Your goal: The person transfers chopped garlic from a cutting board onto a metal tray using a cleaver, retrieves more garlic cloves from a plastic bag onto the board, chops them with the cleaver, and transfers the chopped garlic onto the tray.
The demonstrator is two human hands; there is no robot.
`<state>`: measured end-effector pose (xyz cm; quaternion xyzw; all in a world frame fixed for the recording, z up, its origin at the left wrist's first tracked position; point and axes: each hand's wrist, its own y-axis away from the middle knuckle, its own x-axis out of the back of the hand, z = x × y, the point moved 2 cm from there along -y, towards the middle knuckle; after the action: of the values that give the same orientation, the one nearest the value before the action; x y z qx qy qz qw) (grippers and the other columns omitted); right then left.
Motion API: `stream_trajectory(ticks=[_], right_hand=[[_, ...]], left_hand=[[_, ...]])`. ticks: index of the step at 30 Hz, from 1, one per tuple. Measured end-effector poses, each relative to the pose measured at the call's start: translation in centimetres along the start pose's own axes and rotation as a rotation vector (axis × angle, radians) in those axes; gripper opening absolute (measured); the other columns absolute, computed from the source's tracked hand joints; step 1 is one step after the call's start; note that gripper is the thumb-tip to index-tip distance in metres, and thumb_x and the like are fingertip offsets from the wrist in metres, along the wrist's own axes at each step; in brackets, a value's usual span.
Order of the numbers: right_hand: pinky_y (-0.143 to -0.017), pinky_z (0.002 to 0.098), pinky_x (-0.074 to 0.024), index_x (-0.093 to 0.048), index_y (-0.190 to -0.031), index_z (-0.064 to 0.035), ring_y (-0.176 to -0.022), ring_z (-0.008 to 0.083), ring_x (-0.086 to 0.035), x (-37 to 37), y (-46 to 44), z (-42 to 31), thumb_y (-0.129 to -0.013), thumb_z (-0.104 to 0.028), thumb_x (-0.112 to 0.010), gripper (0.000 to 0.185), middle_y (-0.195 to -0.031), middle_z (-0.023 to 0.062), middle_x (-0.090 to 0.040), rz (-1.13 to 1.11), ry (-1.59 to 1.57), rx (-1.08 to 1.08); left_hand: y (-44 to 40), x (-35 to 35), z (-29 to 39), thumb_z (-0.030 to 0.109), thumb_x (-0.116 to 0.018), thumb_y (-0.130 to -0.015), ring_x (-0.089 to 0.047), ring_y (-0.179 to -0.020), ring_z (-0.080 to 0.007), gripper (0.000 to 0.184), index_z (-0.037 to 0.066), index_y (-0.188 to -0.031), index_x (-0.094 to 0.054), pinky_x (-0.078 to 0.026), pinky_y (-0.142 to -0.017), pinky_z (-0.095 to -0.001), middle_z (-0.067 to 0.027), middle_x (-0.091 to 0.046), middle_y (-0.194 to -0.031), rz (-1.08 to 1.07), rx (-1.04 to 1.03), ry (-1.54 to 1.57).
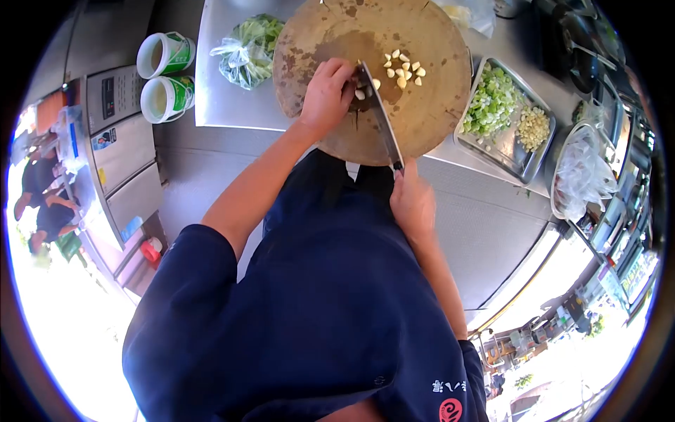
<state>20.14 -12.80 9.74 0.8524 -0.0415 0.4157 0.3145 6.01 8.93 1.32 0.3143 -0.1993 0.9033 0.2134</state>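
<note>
A round wooden chopping block (439, 105) lies in front of me. My right hand (413, 200) is closed round the handle of a cleaver (384, 125) at the near edge of the block. The blade points away from me, its far end beside my left hand (328, 98). That hand rests on the block with its fingers curled together; their tips are partly hidden, so what they hold cannot be made out. A few garlic pieces (360, 94) lie between the left fingers and the blade. Several peeled garlic cloves (403, 73) sit right of the cleaver.
A metal tray (503, 156) right of the block holds chopped green vegetable (490, 103) and chopped garlic (532, 129). Beyond it stands a bowl with a plastic bag (583, 172). Bagged leafy greens (252, 53) lie left; two white-green buckets (167, 98) stand farther left.
</note>
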Motion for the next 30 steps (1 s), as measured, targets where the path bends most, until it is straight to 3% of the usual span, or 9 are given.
stream_trajectory(ticks=[3, 6, 8, 14, 16, 30], right_hand=[[-0.066, 0.0589, -0.0513, -0.057, -0.120, -0.0050, -0.076, 0.0508, -0.067, 0.7, -0.9, 1.1, -0.102, -0.011, -0.061, 0.020, -0.078, 0.0269, -0.069, 0.080, -0.202, 0.106], [-0.064, 0.0585, -0.0503, -0.059, -0.120, -0.0050, -0.074, 0.0503, -0.067, 2.0, -0.4, 0.2, -0.101, -0.010, -0.062, 0.019, -0.076, 0.0262, -0.068, 0.092, -0.149, 0.090], [-0.063, 0.0578, -0.0508, -0.059, -0.120, -0.0052, -0.072, 0.0487, -0.067, 2.6, -0.2, -0.3, -0.101, -0.009, -0.062, 0.020, -0.074, 0.0249, -0.068, 0.098, -0.126, 0.107], [-0.068, 0.0592, -0.0514, -0.061, -0.127, -0.0069, -0.076, 0.0493, -0.068, 2.8, -0.2, -1.8, -0.103, -0.011, -0.060, 0.025, -0.079, 0.0257, -0.069, 0.041, 0.011, 0.060], [-0.062, 0.0577, -0.0530, -0.058, -0.119, -0.0068, -0.070, 0.0460, -0.069, 2.2, -0.7, -1.6, -0.101, -0.013, -0.062, 0.019, -0.074, 0.0212, -0.069, 0.057, 0.107, 0.108], [-0.064, 0.0588, -0.0530, -0.056, -0.112, -0.0049, -0.073, 0.0464, -0.069, 2.1, -1.2, -2.3, -0.102, -0.012, -0.060, 0.013, -0.073, 0.0226, -0.068, -0.023, 0.061, 0.096]], left_hand=[[0.3, -0.1, -0.7, -0.004, -0.069, -0.085, -0.062, -0.101, -0.0363, 0.022, 0.002, -0.106, -0.067, -0.053, -0.088, -0.0450, -0.0136, -0.066, -0.110, -0.050, -0.011, 0.050], [0.3, 0.3, -0.3, -0.006, -0.069, -0.086, -0.064, -0.101, -0.0358, 0.027, 0.001, -0.112, -0.066, -0.054, -0.087, -0.0435, -0.0147, -0.066, -0.113, -0.070, -0.041, 0.082], [0.3, 0.7, 0.1, -0.006, -0.069, -0.087, -0.065, -0.100, -0.0364, 0.022, 0.001, -0.108, -0.066, -0.055, -0.085, -0.0429, -0.0139, -0.066, -0.114, -0.047, 0.098, 0.169], [0.3, 0.0, -0.7, -0.004, -0.068, -0.086, -0.065, -0.099, -0.0382, 0.015, 0.002, -0.100, -0.066, -0.055, -0.087, -0.0449, -0.0133, -0.065, -0.110, -0.003, 0.006, 0.112], [0.4, -0.1, -0.8, -0.004, -0.068, -0.087, -0.065, -0.099, -0.0384, 0.015, 0.002, -0.100, -0.066, -0.055, -0.087, -0.0453, -0.0134, -0.065, -0.109, 0.003, -0.002, 0.093], [0.7, 0.1, -1.0, -0.005, -0.070, -0.084, -0.064, -0.097, -0.0392, 0.017, 0.001, -0.099, -0.066, -0.054, -0.084, -0.0462, -0.0145, -0.067, -0.102, 0.035, 0.021, 0.060]])
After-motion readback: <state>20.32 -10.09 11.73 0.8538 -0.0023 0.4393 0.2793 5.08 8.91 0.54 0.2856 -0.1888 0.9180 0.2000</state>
